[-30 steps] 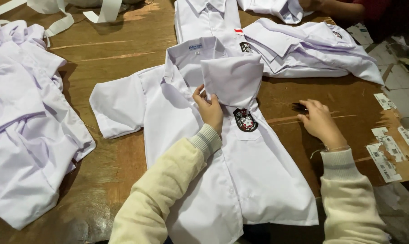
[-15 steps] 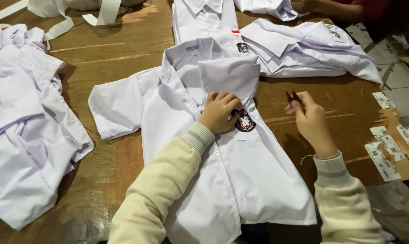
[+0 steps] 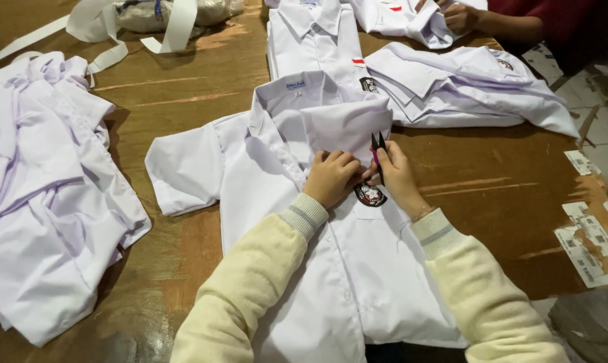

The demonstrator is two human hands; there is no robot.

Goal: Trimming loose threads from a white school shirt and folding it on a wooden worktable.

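Observation:
A white short-sleeved shirt (image 3: 358,282) lies flat on the wooden table (image 3: 183,87), collar away from me, with a dark round badge (image 3: 370,195) on its chest pocket. My left hand (image 3: 331,176) presses and pinches the folded-over fabric flap (image 3: 348,124) just above the badge. Beside it, my right hand (image 3: 399,176) grips small black thread snips (image 3: 378,146), blades pointing up against the flap's right edge. The two hands touch each other over the pocket.
A heap of white shirts (image 3: 42,202) covers the table's left side. More shirts (image 3: 465,87) lie at the back right, where another person's hand (image 3: 460,16) works. White straps (image 3: 102,27) lie at the back left. Paper tags (image 3: 583,249) lie at the right edge.
My right hand, with the snips in it, came in from the right side of the table to the shirt pocket and now meets my left hand, which shifted slightly onto the flap.

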